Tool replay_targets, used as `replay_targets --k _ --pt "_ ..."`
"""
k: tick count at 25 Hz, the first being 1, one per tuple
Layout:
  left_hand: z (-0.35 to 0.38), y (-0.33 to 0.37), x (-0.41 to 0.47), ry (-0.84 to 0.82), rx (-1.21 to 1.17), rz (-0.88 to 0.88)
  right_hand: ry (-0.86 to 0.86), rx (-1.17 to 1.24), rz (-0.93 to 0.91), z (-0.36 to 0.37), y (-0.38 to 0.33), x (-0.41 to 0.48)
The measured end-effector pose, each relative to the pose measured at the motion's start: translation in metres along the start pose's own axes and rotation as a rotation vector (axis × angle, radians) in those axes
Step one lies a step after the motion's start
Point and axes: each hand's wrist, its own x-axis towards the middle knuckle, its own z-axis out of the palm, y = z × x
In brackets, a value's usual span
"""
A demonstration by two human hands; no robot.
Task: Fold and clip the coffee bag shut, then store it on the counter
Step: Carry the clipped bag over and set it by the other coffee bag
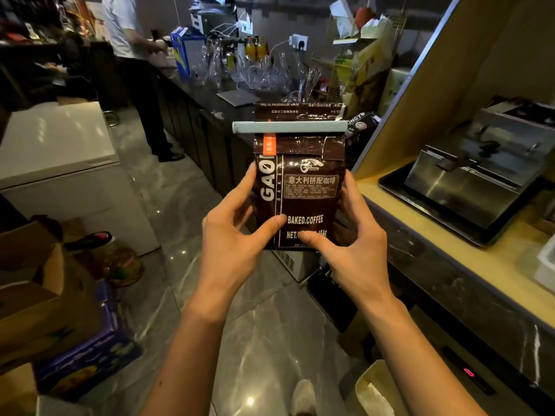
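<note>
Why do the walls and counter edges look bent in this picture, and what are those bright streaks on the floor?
In the head view, the wide-angle lens bows straight lines, so the counter edge leans and curves toward the frame's borders. The streaks are glare from lamps reflecting off the polished floor. The coffee bag in both hands is sharp, its print readable, while the far glassware looks soft and dim.
</note>
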Motion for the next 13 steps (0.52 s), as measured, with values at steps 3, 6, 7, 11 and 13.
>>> replay_targets --k 3,6,7,11,13 --pt "0.032 -0.029 0.052 -0.015 0.015 -0.021 0.027 0.028 0.012 -0.01 0.042 0.052" --pt "0.066 -0.051 0.111 -0.036 0.034 -0.053 0.052 0.049 0.049 -0.022 0.077 0.107" --pt "0.075 -0.058 0.128 -0.032 0.038 -0.055 0.06 0.054 0.054 -0.025 0.087 0.123" --pt "0.099 -0.087 0.187 -0.036 0.035 -0.058 0.094 0.058 0.093 -0.028 0.122 0.178" --pt "0.106 -0.104 0.215 -0.043 0.021 -0.067 0.126 0.032 0.098 -0.025 0.138 0.203"
